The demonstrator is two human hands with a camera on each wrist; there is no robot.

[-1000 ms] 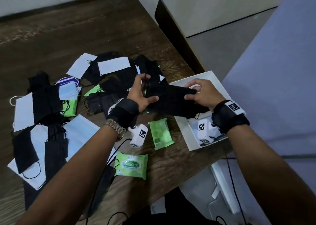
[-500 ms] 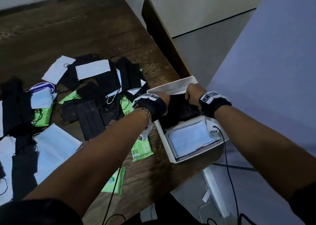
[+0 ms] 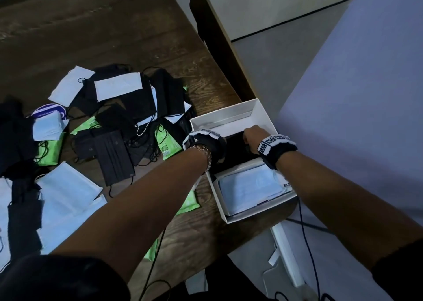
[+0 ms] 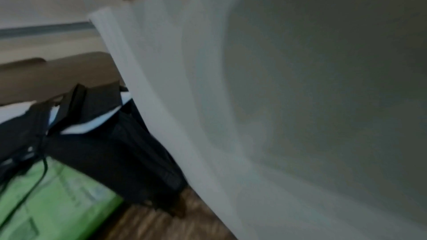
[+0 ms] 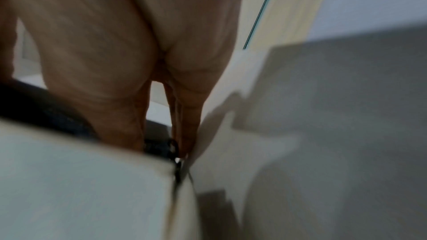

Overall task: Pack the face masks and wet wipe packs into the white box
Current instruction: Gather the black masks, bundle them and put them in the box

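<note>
The white box [image 3: 229,115] sits at the table's right edge, its outer wall [image 4: 184,98] close in the left wrist view. Both hands are down inside it at the ends of a stack of black masks [image 3: 235,149]. My right hand [image 3: 250,138] holds the stack's right end [image 5: 46,109], fingers [image 5: 189,125] pointing straight down along the box wall. My left hand [image 3: 219,145] is at the left end, its fingers hidden by the wrist mount. A pale blue mask [image 3: 249,186] lies in the near part of the box.
Black masks [image 3: 109,156], pale blue masks [image 3: 66,186] and green wipe packs [image 3: 166,143] lie scattered on the wooden table left of the box; one green pack [image 4: 57,198] is just outside its wall. A dark chair back [image 3: 217,48] stands behind the box. Cables hang off the near edge.
Both hands carried the black mask stack from above the table to the right and lowered it into the box. The view has shifted right with them.
</note>
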